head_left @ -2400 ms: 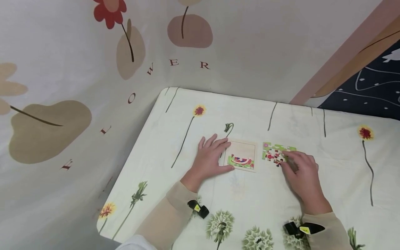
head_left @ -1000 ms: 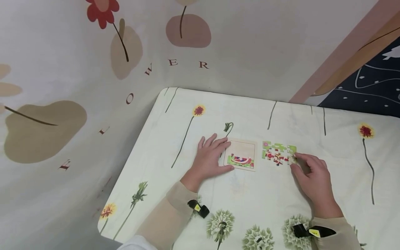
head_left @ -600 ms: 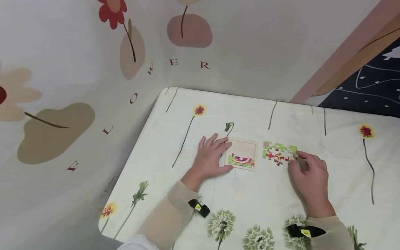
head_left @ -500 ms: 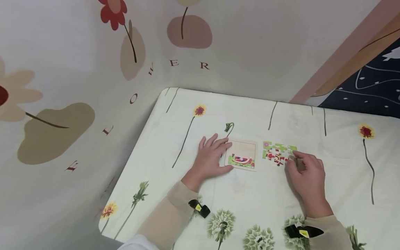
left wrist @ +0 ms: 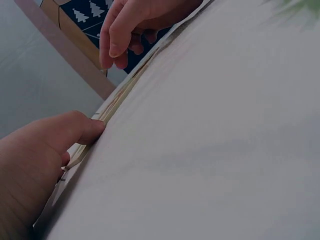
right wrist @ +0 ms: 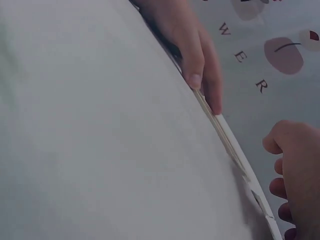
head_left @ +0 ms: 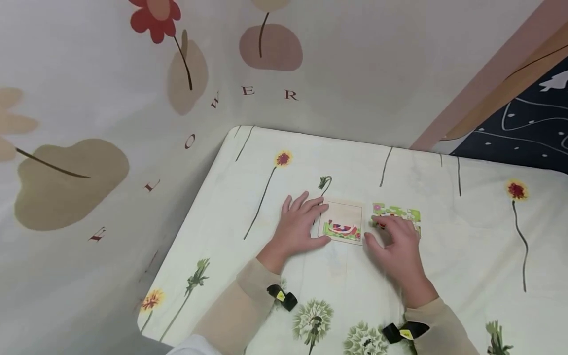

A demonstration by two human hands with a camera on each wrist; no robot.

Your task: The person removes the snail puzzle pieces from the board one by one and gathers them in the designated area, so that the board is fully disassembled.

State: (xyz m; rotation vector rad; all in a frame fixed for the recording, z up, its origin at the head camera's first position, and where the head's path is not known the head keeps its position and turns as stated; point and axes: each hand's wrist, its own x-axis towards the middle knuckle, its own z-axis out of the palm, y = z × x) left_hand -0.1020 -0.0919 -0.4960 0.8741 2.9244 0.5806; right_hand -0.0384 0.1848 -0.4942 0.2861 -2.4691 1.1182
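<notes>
A square wooden jigsaw board [head_left: 343,210] lies flat on the table, its lower part filled with red and green puzzle pieces [head_left: 341,230]. My left hand [head_left: 296,230] rests along the board's left side, fingers spread, thumb at the near corner. In the left wrist view that thumb [left wrist: 90,131] presses on the board's thin edge. To the right lies a cluster of loose puzzle pieces [head_left: 410,214], green and red, partly hidden under my right hand [head_left: 397,246]. The right thumb and index finger are apart, with nothing seen between them in the right wrist view.
A pale cloth [head_left: 248,197] printed with flowers covers the table. Behind it hangs a light fabric [head_left: 355,74] with flower shapes and letters. Each sleeve carries a black wrist camera, the left one [head_left: 281,297] and the right one [head_left: 405,332].
My right hand has left the right end of the loose pieces, where it worked on a piece, and moved left toward the board. The left hand and board stay put.
</notes>
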